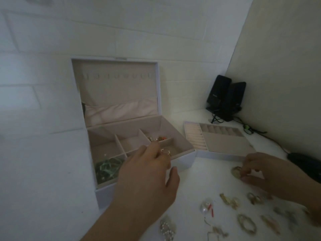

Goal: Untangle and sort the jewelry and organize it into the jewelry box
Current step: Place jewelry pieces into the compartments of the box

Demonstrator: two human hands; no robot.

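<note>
The white jewelry box stands open on the white table, its lid up against the wall. Its beige compartments hold a green tangle at front left and gold and orange pieces at back right. My left hand reaches over the box's front right compartment, with a small gold piece at its fingertips. My right hand pinches a round gold earring on the table. Several loose gold earrings and a pearl piece lie in front.
The box's removable tray with ring rolls sits to the right of the box. Two black speakers with cables stand in the far corner. A dark object lies at the right edge. Walls close in behind and to the right.
</note>
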